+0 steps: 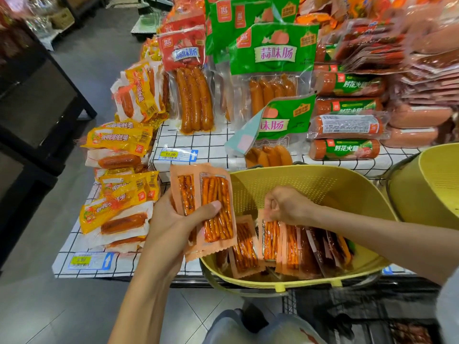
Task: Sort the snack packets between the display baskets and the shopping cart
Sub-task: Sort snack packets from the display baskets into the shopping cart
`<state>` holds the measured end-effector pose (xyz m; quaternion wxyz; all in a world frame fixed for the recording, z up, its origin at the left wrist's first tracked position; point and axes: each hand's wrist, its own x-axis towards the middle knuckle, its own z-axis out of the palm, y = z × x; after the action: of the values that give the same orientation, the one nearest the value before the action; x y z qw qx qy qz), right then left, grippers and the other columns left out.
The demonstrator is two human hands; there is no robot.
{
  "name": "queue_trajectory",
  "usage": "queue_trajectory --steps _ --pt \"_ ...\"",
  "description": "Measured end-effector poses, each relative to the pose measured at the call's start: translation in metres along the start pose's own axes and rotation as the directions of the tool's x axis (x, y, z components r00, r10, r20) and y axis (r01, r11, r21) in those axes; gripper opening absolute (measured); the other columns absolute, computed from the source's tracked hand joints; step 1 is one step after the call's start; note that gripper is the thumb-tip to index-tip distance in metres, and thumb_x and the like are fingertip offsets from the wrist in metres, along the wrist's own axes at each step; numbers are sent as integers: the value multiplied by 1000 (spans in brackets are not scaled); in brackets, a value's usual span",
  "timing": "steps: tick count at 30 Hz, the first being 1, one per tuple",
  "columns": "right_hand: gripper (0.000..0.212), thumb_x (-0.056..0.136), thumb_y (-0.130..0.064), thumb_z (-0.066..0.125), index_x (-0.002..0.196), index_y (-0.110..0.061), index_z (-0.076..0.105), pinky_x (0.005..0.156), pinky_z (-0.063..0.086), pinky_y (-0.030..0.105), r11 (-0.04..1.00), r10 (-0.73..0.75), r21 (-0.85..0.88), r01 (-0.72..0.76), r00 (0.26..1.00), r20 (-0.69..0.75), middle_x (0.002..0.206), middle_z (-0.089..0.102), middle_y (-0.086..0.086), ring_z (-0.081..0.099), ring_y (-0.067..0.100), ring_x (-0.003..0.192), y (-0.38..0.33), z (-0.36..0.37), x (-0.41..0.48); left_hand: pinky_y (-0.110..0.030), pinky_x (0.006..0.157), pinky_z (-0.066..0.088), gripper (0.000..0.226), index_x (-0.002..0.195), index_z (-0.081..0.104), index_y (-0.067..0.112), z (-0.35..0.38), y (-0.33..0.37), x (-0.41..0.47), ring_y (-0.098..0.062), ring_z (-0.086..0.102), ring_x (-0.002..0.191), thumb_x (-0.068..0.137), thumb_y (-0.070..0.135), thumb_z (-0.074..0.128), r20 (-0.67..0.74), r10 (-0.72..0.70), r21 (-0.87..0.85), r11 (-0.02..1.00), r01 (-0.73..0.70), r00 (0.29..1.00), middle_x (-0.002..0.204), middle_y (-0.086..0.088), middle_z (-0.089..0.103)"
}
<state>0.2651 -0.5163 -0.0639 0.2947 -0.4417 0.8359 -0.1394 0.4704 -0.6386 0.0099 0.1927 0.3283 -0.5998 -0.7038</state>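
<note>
My left hand [171, 219] grips a small stack of pale-orange snack packets [213, 194] of spicy sticks, held upright just left of a yellow display basket [298, 180]. Inside that basket stand several more of the same packets [293, 247]. My right hand [285, 204] reaches into the basket and pinches the top edge of one standing packet [270, 238]. The dark wire shopping cart [360, 319] shows at the bottom right, below the basket.
A grid-pattern display table [206, 145] carries yellow sausage packs [119, 137] on the left, red and green hanging sausage packs [273, 50] behind, and ham rolls [345, 148] to the right. A second yellow basket [432, 184] sits at far right. Dark shelving [37, 108] lines the left aisle.
</note>
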Motion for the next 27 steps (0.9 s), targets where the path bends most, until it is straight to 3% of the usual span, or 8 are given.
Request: queue_trajectory --steps 4,7,10,14,18,21,24,27 --pt "26 83 -12 70 62 -25 62 78 55 27 995 -76 63 83 991 -110 76 63 -13 59 0 78 -4 -8 0 -37 73 59 58 109 64 12 -4 1 1 -24 72 89 56 15 88 -25 6 10 1000 -5 1000 96 -6 75" --pt "19 88 -12 64 71 -21 61 63 49 11 974 -156 151 169 983 -94 77 61 -13 56 -2 75 -9 -15 -3 -40 78 56 58 111 63 11 -4 0 3 -24 72 92 57 22 80 -37 19 2 1000 -19 999 98 -6 74" --pt "18 92 -6 57 78 -17 56 59 47 12 881 -261 383 277 961 -94 77 62 -3 58 0 70 -22 -36 -15 -36 77 57 58 110 63 13 -3 1 3 -20 72 90 56 27 78 -55 51 22 999 -50 997 96 -3 75" --pt "16 89 0 58 81 -13 59 64 50 22 729 -323 551 405 914 -244 73 65 9 61 9 69 -48 -63 -33 -34 76 58 59 116 59 13 -2 2 5 -17 72 90 61 28 76 -62 94 69 994 -90 994 97 -1 74" --pt "22 84 -6 68 73 -24 62 63 46 8 771 -295 476 423 900 -322 65 64 -13 61 -7 65 -81 -57 -35 -28 68 59 56 115 62 15 6 4 2 -19 72 89 68 42 77 111 31 22 999 -34 993 96 -3 75" --pt "22 82 -12 71 71 -28 62 63 50 10 811 -229 392 434 852 -471 64 61 -19 61 -10 64 -100 -46 -33 -31 77 59 83 114 61 20 8 6 1 -18 71 96 46 63 85 185 37 97 994 -56 982 102 -4 73" --pt "12 79 -17 75 77 -26 68 69 56 19 759 -226 414 503 799 -557 70 64 -17 65 0 71 -111 -40 -33 -39 79 58 80 114 60 22 6 3 0 -24 70 99 41 34 93 198 20 61 998 -33 980 104 -6 72" --pt "16 73 -22 78 75 -32 65 66 56 20 651 -206 528 545 797 -568 73 67 -12 65 4 72 -107 -36 -26 -36 67 59 55 96 71 23 3 -2 -4 -26 72 87 46 5 86 139 18 -52 999 -11 990 93 -8 74"
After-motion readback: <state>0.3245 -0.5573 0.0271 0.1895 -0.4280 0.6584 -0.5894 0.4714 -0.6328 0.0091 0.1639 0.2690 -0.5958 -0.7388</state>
